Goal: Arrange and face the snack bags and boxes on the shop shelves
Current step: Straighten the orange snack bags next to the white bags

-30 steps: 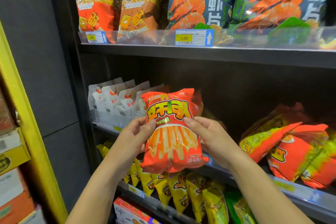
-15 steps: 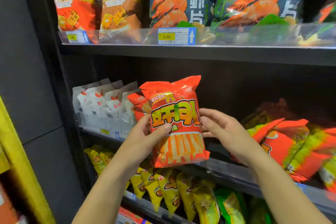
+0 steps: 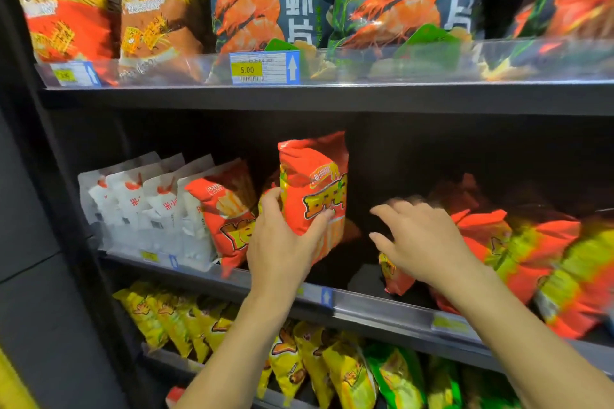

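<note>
At middle shelf point(image 3: 365, 307): orange snack bag point(image 3: 312, 183), upright, front angled right, between leaning orange bag point(image 3: 229, 209) and toppled bags point(image 3: 518, 252).
Left hand point(image 3: 282, 242): grips orange snack bag low, thumb across its front.
Right hand point(image 3: 422, 242): fingers spread, holding nothing, near toppled bags; blurred.
Shelf's left end: white bags point(image 3: 139, 206), standing in a row.

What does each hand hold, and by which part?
The left hand grips the orange snack bag by its lower left edge; the right hand holds nothing.

A price label point(image 3: 264, 68) reads 5.00; grey wall point(image 3: 23, 216) at left.
</note>
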Action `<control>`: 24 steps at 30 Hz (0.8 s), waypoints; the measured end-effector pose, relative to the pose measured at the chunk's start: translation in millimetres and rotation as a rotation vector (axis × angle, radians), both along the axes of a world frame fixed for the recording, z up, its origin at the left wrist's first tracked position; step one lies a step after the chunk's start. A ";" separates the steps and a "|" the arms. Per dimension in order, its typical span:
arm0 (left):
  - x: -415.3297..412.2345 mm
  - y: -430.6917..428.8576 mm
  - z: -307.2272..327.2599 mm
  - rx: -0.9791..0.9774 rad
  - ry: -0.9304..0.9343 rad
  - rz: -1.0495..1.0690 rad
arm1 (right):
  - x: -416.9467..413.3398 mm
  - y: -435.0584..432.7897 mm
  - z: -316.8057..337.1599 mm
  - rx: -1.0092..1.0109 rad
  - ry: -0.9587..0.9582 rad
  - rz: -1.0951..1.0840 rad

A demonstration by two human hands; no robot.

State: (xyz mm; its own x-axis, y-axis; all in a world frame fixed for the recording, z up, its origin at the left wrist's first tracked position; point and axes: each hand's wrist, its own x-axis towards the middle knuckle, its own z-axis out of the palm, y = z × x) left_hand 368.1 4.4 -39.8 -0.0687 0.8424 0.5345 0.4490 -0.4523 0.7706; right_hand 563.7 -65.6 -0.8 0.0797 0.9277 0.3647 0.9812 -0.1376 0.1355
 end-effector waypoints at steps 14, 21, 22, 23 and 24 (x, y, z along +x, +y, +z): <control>-21.3 29.9 -16.1 0.070 0.113 0.203 | 7.4 1.9 -0.6 -0.272 -0.238 -0.201; -29.5 37.6 -16.7 0.058 0.044 0.175 | -21.4 33.2 14.1 -0.142 0.144 -0.067; -30.5 38.4 -16.9 0.054 0.037 0.176 | -26.5 44.9 13.5 -0.156 0.280 -0.052; -31.3 38.9 -17.4 0.053 0.034 0.175 | -31.0 57.5 13.6 -0.157 0.401 -0.044; -31.8 39.3 -17.9 0.054 0.031 0.173 | -35.2 70.9 13.3 -0.162 0.501 -0.065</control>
State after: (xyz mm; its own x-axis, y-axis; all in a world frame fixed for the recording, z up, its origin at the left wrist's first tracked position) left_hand 336.3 43.7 -57.7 -0.1924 0.7892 0.5832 0.5470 -0.4072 0.7314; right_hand 528.5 5.2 12.5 0.2668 0.9563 0.1199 0.9213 -0.2165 -0.3230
